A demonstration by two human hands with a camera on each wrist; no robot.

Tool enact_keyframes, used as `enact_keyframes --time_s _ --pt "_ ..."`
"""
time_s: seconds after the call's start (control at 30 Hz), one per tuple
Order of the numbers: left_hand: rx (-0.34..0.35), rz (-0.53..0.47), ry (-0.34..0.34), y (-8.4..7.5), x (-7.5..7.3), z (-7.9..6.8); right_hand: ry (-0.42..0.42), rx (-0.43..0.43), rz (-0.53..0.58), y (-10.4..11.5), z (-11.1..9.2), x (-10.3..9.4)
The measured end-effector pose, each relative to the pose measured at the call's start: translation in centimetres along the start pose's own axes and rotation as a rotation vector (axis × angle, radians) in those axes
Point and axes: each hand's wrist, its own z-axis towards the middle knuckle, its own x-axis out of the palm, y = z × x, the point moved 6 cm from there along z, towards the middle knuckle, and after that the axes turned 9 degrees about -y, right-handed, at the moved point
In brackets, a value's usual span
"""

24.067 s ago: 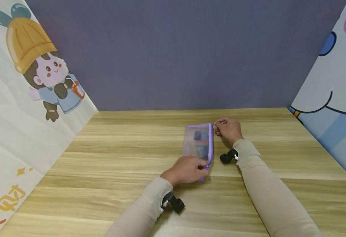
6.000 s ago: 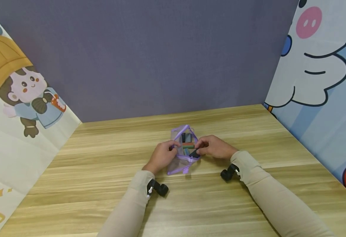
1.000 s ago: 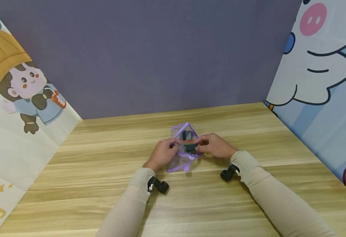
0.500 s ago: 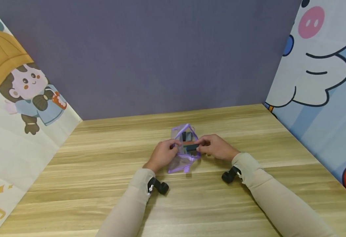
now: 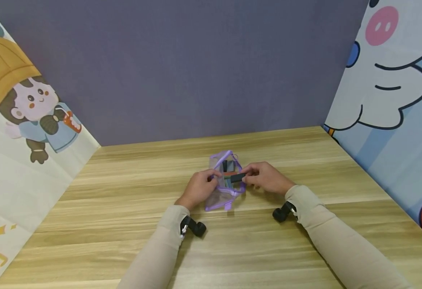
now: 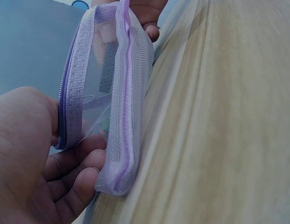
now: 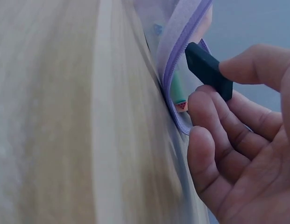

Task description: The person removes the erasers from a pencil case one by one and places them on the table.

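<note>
Now the left grip (image 5: 197, 188) holds a mesh pouch (image 5: 218, 199), the right grip (image 5: 266, 179) a dark block (image 5: 237, 178).

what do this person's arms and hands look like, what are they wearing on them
The left sleeve and right sleeve are plain, long and beige. The left hand and right hand are bare; no gloves or rings show. Each wrist carries a small black device with a silvery fitting. No cables show.
</note>
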Motion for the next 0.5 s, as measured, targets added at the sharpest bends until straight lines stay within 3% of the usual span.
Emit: enact_keyframes --time_s 0.5 --pt "0.004 0.007 -0.004 -0.01 0.04 0.01 -0.019 0.037 0.059 -0.26 -0.27 -0.50"
